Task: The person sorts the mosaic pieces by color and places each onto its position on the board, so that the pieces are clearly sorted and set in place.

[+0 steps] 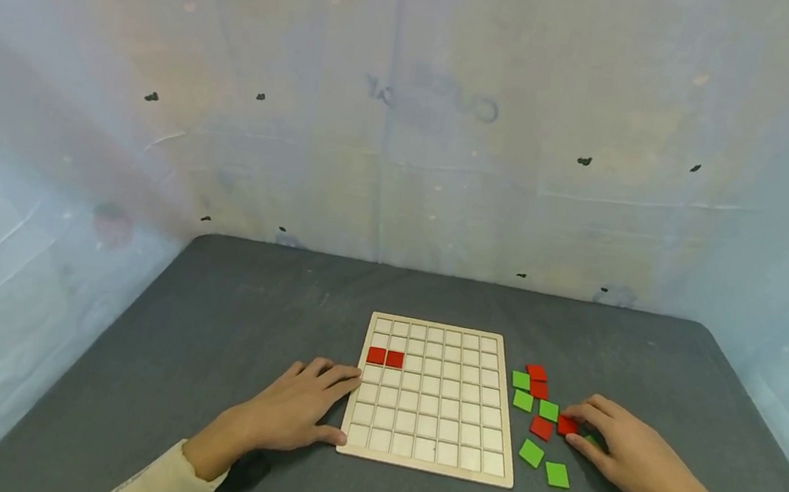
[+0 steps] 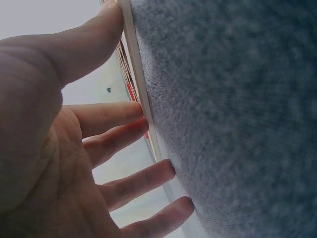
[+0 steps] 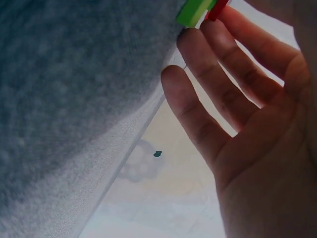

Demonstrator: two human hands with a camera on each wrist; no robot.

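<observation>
A wooden grid board [image 1: 419,468] lies on the table, with two red square tiles [image 1: 394,359] side by side in the third row from the far edge, at the left. My left hand [image 1: 296,405] rests along the board's left edge, thumb near the front corner and fingers spread; the left wrist view shows the fingertips right at the rim. To the right of the board my right hand [image 1: 633,456] pinches a loose red tile [image 1: 567,426] between thumb and fingers. Beneath that hand a green tile [image 1: 592,440] is partly hidden.
Several loose green tiles [image 1: 531,453] and red tiles [image 1: 541,428] lie scattered between the board and my right hand. The dark grey table [image 1: 265,303] has rounded far corners. A pale sheet [image 1: 401,197] hangs behind it and along both sides.
</observation>
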